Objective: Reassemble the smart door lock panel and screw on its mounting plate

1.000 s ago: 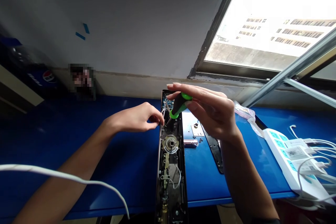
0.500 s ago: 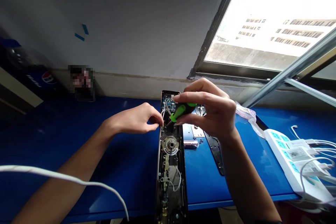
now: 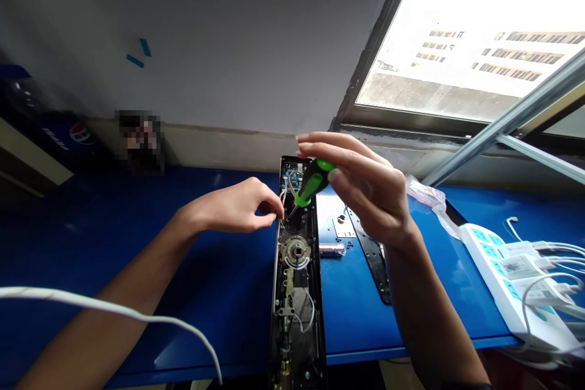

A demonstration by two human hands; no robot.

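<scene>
Take the long black housing (image 3: 320, 311) as the reference; it lies open on the blue worktop (image 3: 228, 292), its length pointing away from you. Your screwdriver (image 3: 312, 181) leans over the far half of the housing, tip down inside, between the circuit board (image 3: 289, 179) and the round metal part (image 3: 297, 251). Whether the tip is seated in a screw head cannot be told.

Right hand (image 3: 372, 189): your grip is light, with the handle's upper end between thumb and forefinger and the other fingers extended. Left hand (image 3: 235, 204): thumb and forefinger nearly meet at the housing's left wall; you may be pinching a white wire there, but this cannot be confirmed.

Status, as judged: the circuit board, the round part and the metal parts toward the near end sit inside the housing. Work at the screwdriver tip appears unfinished. Right of the housing, a silver plate (image 3: 343, 228), small loose screws (image 3: 350, 245) and a long black plate (image 3: 375, 268) lie detached. The housing is uncovered; whether it is being assembled or stripped is not evident.
</scene>
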